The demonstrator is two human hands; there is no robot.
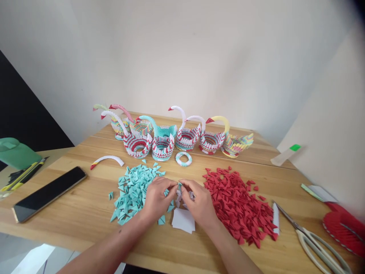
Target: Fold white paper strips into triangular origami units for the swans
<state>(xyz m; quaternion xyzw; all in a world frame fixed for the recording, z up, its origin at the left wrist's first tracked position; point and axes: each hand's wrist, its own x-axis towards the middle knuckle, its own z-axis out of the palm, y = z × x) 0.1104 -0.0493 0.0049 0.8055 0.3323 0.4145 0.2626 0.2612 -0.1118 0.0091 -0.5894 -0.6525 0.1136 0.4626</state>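
Note:
My left hand (pixel 160 194) and my right hand (pixel 196 198) meet at the middle of the table, fingertips pinched together. Between them is a small teal folded paper piece (pixel 180 185), mostly covered by the fingers. Just left of my left hand spreads a pile of teal folded paper triangles (pixel 132 190). To the right of my right hand lies a large heap of red folded paper triangles (pixel 239 205). A stack of white paper slips (pixel 183 220) rests below the hands, with white folded pieces (pixel 178 199) partly hidden behind the fingers.
Several paper swans, including a yellow-necked one (pixel 227 123), line the back. Before them lie a paper ring (pixel 183 159) and a white swan neck (pixel 108 158). A phone (pixel 49 194) is at left; scissors (pixel 310 238) and a glue bottle (pixel 286 155) are at right.

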